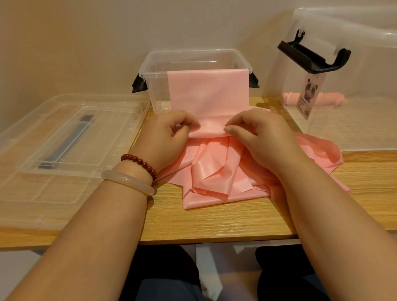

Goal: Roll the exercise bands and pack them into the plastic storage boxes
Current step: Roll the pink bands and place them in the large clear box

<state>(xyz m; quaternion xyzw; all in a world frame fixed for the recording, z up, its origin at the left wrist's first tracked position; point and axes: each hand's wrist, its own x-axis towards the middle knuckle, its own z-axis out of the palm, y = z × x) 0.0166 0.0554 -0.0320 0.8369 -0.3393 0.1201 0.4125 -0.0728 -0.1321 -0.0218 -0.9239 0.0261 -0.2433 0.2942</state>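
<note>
A pink exercise band (208, 95) hangs over the front rim of a clear plastic storage box (155, 66) with black latches, at the middle back of the table. The band runs down onto the wood and bunches in loose folds near me. My left hand (168, 136) and my right hand (260, 136) pinch the band's folded edge just in front of the box, fingertips close together. A second clear box (357, 71) lies on its side at the right, with a rolled pink band (331, 98) inside it.
A clear lid (57, 147) with a dark handle lies flat on the left of the wooden table (210, 223). The tipped box's black handle (313, 55) sticks out toward the middle. A wall stands close behind. My left wrist wears a bangle and beads.
</note>
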